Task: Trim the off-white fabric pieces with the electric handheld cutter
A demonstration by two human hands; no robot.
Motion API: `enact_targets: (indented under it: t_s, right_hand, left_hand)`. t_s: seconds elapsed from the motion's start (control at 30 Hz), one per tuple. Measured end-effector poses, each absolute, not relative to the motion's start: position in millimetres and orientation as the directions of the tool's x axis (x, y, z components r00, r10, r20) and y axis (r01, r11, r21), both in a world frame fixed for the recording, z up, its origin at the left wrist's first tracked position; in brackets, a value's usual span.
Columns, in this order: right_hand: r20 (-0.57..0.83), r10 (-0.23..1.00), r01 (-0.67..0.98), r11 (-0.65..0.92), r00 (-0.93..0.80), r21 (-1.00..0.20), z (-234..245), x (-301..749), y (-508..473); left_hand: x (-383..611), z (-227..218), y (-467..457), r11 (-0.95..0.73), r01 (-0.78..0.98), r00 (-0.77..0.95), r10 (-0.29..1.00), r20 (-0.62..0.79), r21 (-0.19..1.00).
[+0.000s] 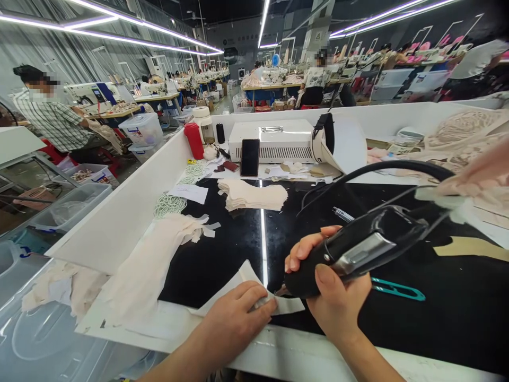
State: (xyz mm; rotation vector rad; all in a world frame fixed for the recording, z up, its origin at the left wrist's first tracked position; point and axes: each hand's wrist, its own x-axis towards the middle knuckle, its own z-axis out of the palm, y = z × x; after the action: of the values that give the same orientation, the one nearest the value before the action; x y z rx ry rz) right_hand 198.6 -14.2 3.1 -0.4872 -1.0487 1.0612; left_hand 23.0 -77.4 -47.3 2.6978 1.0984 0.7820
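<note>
My right hand (334,286) is wrapped around a black corded handheld power tool (353,244) with a metal plate on its side. The tool's narrow metal tip (281,291) points down and left, at a white fabric piece (248,273) on the black work surface. My left hand (238,313) presses on that fabric near the front edge, fingers curled and close together, just left of the tip. Some of the fabric is hidden under this hand. Right of my right hand lies a pair of teal thread snips (401,291), partly covered by the hand.
A stack of cream fabric pieces (254,195) lies at the back, and more cream fabric (139,270) hangs over the left edge. Behind stand a phone (249,157), a white vented box (274,140) and a red cup (193,140). The tool's cable (382,165) arches rightward. Blurred fabric fills the upper right.
</note>
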Motion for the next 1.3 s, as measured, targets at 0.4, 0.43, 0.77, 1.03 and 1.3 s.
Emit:
enact_targets:
  t_s: [0.4,0.43,0.77,1.03,1.3]
  right_hand:
    - [0.437,0.894,-0.475,0.429,0.102,-0.768,4,191,-11]
    - [0.444,0.890,-0.481,0.434,0.101,-0.762,4,191,-10]
    - [0.454,0.886,-0.451,0.446,0.098,-0.773,2,184,-9]
    - [0.451,0.886,-0.462,0.448,0.111,-0.765,5,181,-5]
    - [0.441,0.889,-0.425,0.448,0.122,-0.786,3,177,-6]
  left_hand:
    - [24,-40,-77,-0.693,0.654,0.550,0.711,0.438,0.303]
    - [24,-40,-77,-0.691,0.656,0.547,0.713,0.439,0.304]
    - [26,-41,-76,-0.681,0.662,0.542,0.724,0.426,0.314]
    - [25,-41,-77,-0.675,0.659,0.526,0.729,0.438,0.331]
    - [27,-41,-77,-0.671,0.660,0.519,0.732,0.440,0.337]
